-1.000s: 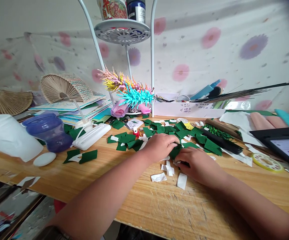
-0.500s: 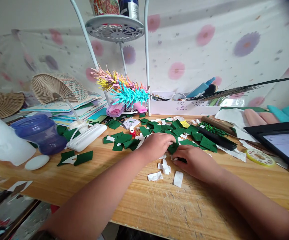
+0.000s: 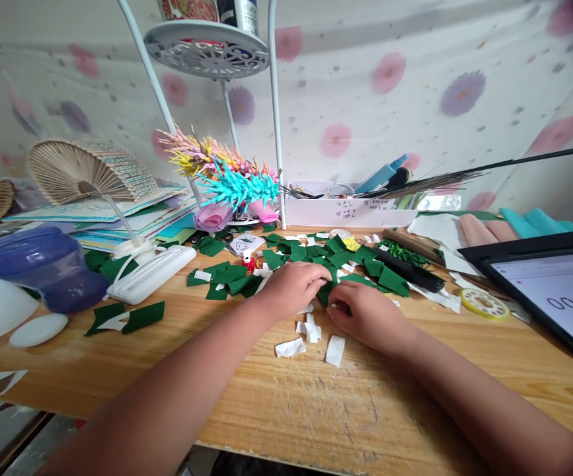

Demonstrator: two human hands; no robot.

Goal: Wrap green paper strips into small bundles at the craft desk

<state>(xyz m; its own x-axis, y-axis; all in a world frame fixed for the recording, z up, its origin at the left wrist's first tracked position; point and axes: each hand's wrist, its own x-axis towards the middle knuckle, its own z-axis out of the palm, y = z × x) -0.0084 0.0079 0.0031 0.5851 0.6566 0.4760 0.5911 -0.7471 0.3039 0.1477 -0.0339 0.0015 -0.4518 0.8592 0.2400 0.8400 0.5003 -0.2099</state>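
Observation:
My left hand is closed, its fingertips pinching the edge of a dark green paper piece. Close beside it on the right, my right hand is closed too, with thumb and fingers on the lower edge of that same piece. The hands cover most of the paper. Around and beyond them lies a loose spread of green paper pieces, mixed with white scraps. Nearer to me, several white paper pieces rest on the wood just below my fingers.
A tablet stands at the right, near a yellow tape roll. At the left are a blue jar, a white glue bottle and a white oval lid. Behind rises a metal stand beside colourful fluffy stems.
The whole view has shifted, so the table's things appear farther left and more of the tablet shows. Both hands keep their hold on the green paper with little movement.

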